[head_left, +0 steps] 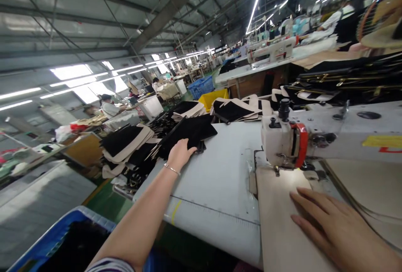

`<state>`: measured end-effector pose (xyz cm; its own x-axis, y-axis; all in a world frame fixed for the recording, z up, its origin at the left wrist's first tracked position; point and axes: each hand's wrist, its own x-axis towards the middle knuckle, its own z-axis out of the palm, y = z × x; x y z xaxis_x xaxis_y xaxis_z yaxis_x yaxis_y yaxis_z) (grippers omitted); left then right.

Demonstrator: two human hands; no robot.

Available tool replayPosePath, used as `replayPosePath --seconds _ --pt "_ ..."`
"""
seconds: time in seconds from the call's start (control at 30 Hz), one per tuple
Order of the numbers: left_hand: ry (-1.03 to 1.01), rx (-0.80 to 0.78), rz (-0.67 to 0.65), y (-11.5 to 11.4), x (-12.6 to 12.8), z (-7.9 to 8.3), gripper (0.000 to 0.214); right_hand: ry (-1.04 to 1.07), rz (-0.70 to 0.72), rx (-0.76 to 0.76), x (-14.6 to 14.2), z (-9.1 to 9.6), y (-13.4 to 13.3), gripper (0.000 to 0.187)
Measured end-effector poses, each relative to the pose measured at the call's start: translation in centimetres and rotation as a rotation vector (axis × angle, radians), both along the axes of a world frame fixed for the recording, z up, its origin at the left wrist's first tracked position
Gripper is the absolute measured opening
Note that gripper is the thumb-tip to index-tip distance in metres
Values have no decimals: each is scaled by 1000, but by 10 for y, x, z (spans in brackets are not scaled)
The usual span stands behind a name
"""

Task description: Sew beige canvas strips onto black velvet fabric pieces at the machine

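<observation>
My left hand (pixel 179 154) reaches across to the far left of the sewing table (pixel 216 171). Its fingers curl at the near edge of a black fabric piece (pixel 197 129), their tips partly hidden, with the thumb sticking out beside a small black clip (pixel 201 147). My right hand (pixel 329 221) lies flat, fingers stretched, over a beige panel (pixel 279 221). That panel runs beneath the head of a white sewing machine (pixel 279 142) with a red guard. Beneath my right hand, nothing gripped shows.
Stacks of black and beige pieces (pixel 125 142) stand at the table's left end, more (pixel 241 108) along its back. Black zippered pieces (pixel 345 79) pile up behind the machine. A blue crate (pixel 81 213) sits at lower left. Behind are a yellow bin (pixel 213 98) and another sewing machine (pixel 273 52).
</observation>
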<state>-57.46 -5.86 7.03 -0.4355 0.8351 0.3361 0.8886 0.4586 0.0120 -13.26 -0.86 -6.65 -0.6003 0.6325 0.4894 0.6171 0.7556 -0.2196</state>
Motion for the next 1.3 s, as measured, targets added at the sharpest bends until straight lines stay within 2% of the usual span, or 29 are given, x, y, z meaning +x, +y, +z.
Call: replayPosePath --seconds 0.1,0.27,0.37,0.47,0.53,0.6,0.67,0.7,0.77,0.83,0.87,0.93,1.0,1.07,1.13,1.2,1.3 --pt "-33 -92 -62 -7 -25 7 48 -106 15 41 -9 0 8 55" --pt "29 -146 -66 -6 -26 13 33 -125 22 60 -7 -1 8 50" --pt "91 -158 -55 -7 -10 33 31 -132 30 89 -11 6 12 45" --pt "143 -137 -66 -16 24 58 32 -161 33 106 -19 15 15 44" --pt "72 -195 -188 -23 56 63 31 -174 27 110 -23 18 15 44" --pt "-109 -325 -428 -28 90 49 27 -178 32 104 -24 19 12 44" --pt "-237 -362 -625 -29 119 15 30 -177 50 89 -24 20 10 43" --pt "-231 -307 -650 -27 130 -6 34 -178 56 79 -24 21 8 42" --pt "-182 -168 -591 -20 143 -46 44 -181 59 64 -24 23 6 40" --pt "-202 -86 -515 -13 147 -74 46 -186 49 55 -25 26 5 39" --pt "-241 -68 -500 -10 147 -82 39 -187 44 51 -25 28 5 38" --pt "-334 -41 -516 -7 148 -84 23 -186 33 43 -26 31 4 37" --pt "-431 -37 -580 -7 152 -76 13 -183 29 36 -26 33 3 36" --pt "-498 -56 -675 -6 159 -66 15 -180 31 30 -26 35 2 35" --pt "-491 -75 -739 -4 168 -60 25 -176 34 23 -25 35 2 34" --pt "-437 -91 -703 -2 174 -59 33 -171 37 17 -25 36 1 34" --pt "-413 -121 -553 -2 179 -64 29 -162 42 11 -25 37 2 34"
